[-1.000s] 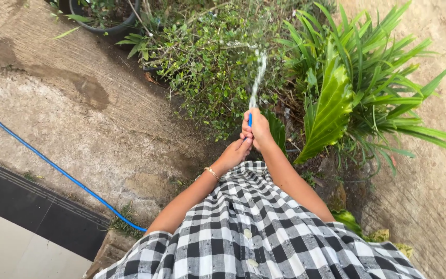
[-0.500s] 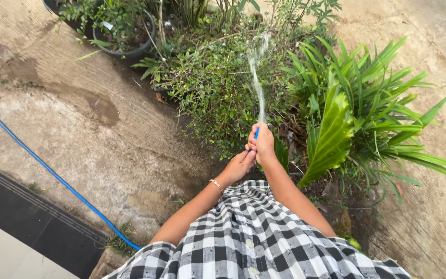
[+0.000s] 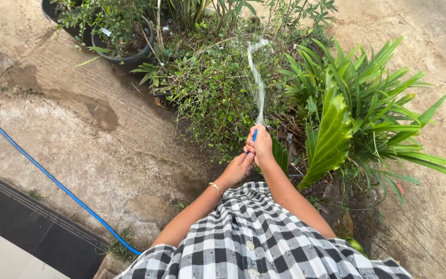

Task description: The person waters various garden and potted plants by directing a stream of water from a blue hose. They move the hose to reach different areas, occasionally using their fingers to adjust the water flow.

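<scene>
At the far left a blue hose point(image 3: 42, 170) runs across the concrete ground point(image 3: 104, 150) from the left edge toward the near middle, passing beside a dark strip of paving point(image 3: 32, 222). Farther off, a damp dark patch point(image 3: 99, 111) stains the concrete. At the far edge, left of centre, stands a black pot point(image 3: 125, 54) with a leafy plant in it.

In the middle, the left hand point(image 3: 238, 166), a thin bracelet point(image 3: 216, 187) on its wrist, is curled around the hose just below the right hand. The right hand point(image 3: 260, 144) is wrapped tight around the blue hose end point(image 3: 254, 136), its fingers pressed together over the tip, so only a short blue piece shows between the two hands. The hands touch each other. A thin stream of water point(image 3: 256, 82) leaves the right hand and arcs away into the small-leaved bush point(image 3: 212, 88) beyond. Both bare forearms come from a black-and-white checked shirt point(image 3: 249, 237) at the near edge.

To the right of the hands a plant with long pointed green leaves point(image 3: 367, 113) spreads wide, one broad pleated leaf point(image 3: 331, 134) near the right forearm. Bare concrete lies right of it
</scene>
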